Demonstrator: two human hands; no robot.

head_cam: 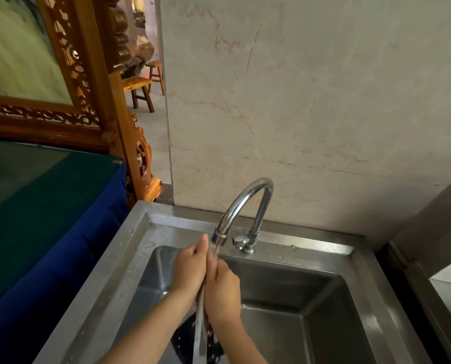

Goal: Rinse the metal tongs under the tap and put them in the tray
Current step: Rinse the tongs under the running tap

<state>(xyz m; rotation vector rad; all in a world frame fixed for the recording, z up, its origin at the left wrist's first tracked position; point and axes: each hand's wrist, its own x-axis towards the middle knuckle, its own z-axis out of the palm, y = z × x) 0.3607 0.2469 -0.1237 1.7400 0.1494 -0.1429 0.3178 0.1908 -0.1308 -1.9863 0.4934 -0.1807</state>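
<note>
While water runs from the tap [220, 239] over the sink [284, 292], my left hand [190, 269] and right hand [223, 287] press together around the metal tongs [200, 332] (handle end pointing near, toward me), fingertips just under the spout.

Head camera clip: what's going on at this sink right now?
A person is rinsing metal tongs over a stainless steel sink. The left hand and right hand are pressed around the upper part of the tongs, just under the spout of the chrome tap, where a thin stream of water runs onto the fingers. The lower end of the tongs hangs down into the basin, and droplets are falling from it. No tray is in view, so the tongs have not been put away.
</note>
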